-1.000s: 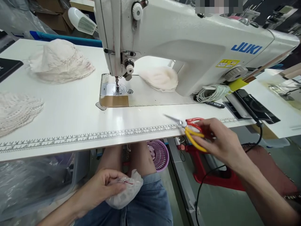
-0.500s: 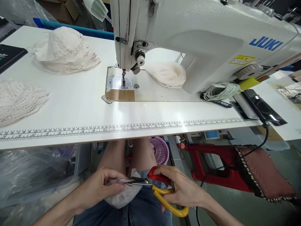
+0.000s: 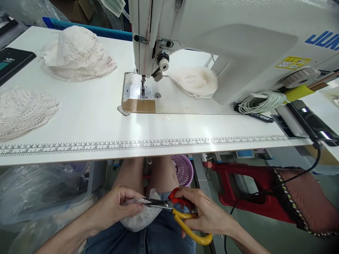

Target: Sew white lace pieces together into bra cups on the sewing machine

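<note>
Over my lap, my left hand (image 3: 123, 204) pinches the edge of a small white fabric piece (image 3: 139, 219) between thumb and fingers. The cloth hangs below the fingers toward my jeans. My right hand (image 3: 200, 211) grips scissors (image 3: 182, 220) with one red and one yellow handle loop. Their metal blades point left and lie at the cloth's edge, close to my left fingertips. The blade tips are partly hidden by the cloth, and the blades look nearly closed.
A JUKI sewing machine (image 3: 227, 38) stands on a white table (image 3: 87, 120) with a printed ruler along its front edge. White lace-edged hats (image 3: 76, 54) lie left, a cream fabric piece (image 3: 197, 83) under the machine arm. Below are a purple basket (image 3: 184, 171) and a red stool (image 3: 246, 187).
The scissor blades have closed somewhat at the cloth's edge. The view has shifted slightly, so the machine appears farther right and larger. Both hands keep their holds.
</note>
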A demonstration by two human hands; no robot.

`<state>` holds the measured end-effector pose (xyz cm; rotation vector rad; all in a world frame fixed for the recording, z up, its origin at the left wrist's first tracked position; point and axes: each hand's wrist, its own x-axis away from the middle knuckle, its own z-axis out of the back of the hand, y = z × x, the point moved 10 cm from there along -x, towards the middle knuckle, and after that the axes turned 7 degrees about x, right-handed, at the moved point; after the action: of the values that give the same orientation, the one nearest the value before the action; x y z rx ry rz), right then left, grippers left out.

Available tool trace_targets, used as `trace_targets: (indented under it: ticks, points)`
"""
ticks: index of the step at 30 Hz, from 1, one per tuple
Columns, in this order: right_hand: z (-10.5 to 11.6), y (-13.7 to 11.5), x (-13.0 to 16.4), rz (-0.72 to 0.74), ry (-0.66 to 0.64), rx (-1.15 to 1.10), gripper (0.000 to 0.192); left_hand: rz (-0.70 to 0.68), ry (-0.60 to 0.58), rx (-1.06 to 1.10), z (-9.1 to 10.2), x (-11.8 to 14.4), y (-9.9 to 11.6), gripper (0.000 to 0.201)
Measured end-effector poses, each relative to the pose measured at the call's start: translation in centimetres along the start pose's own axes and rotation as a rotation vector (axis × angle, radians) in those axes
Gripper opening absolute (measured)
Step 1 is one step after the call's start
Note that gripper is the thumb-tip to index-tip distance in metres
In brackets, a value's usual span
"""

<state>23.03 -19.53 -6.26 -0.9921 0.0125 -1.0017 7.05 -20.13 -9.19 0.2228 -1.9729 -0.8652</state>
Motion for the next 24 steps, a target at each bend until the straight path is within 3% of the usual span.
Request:
trace_targets:
  ticks: [16,24]
  points:
    - [-0.8,1.1,0.0,-0.024,-0.076,-0.054,0.032,-0.035,-0.007,-0.016,-0.1,-0.3,0.6,0.029]
    - [-0.7,1.5,0.0,-0.039,-0.022,0.028,0.047,-0.008,-0.009,0.053,-0.2,-0.2,0.6,0.030]
